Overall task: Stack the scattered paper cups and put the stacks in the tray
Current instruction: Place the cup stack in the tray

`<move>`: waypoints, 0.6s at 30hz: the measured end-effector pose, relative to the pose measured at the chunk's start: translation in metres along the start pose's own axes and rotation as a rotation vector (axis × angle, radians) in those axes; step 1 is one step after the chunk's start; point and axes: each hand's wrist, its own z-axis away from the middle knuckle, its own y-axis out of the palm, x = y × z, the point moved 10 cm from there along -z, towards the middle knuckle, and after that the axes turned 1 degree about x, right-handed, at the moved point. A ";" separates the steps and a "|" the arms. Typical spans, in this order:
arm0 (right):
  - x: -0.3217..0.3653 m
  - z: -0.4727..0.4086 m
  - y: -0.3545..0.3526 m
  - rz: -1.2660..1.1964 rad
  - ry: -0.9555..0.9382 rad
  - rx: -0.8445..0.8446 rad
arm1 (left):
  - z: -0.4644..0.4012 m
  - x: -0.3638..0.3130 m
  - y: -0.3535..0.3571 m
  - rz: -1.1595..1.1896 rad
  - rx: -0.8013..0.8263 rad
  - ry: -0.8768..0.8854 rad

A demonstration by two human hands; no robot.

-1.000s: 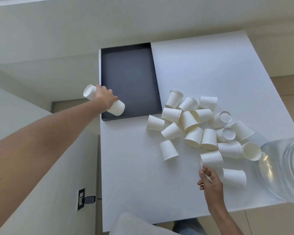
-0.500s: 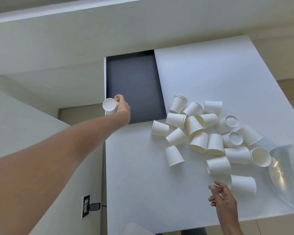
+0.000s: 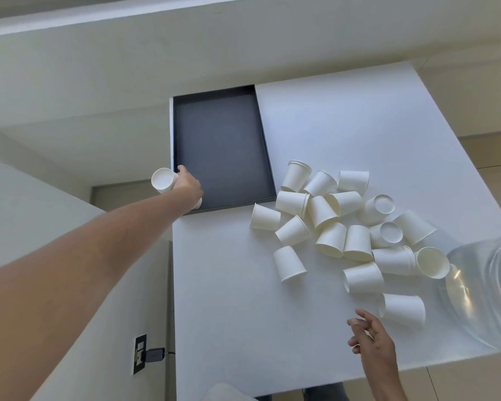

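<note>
My left hand (image 3: pixel 188 185) grips a stack of white paper cups (image 3: pixel 164 180) lying sideways, base end pointing left, at the near-left corner of the dark tray (image 3: pixel 222 146). The tray's floor is bare. Several loose white cups (image 3: pixel 330 218) lie scattered on the white table (image 3: pixel 235 299) to the right of the tray, most on their sides. My right hand (image 3: pixel 370 340) hovers near the table's front edge with fingers spread and relaxed, holding nothing, just left of the nearest cup (image 3: pixel 404 311).
A large clear plastic container (image 3: pixel 486 290) stands at the table's right edge, beside the cups. The table's left edge drops off next to a wall with a socket and plug (image 3: pixel 145 354). A wall ledge runs behind the tray.
My left hand has turned the stack so its base faces left and brought it down to the tray's near-left corner. My right hand drew back slightly toward the front edge.
</note>
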 end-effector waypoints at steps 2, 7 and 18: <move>0.006 0.001 0.002 0.028 -0.019 0.013 | 0.002 -0.002 -0.004 0.013 -0.073 -0.010; 0.012 0.002 -0.002 0.070 -0.027 0.014 | 0.023 -0.025 -0.032 -0.065 -0.311 0.002; 0.020 -0.008 -0.052 0.180 -0.011 -0.106 | 0.100 -0.142 -0.054 0.694 -0.401 0.076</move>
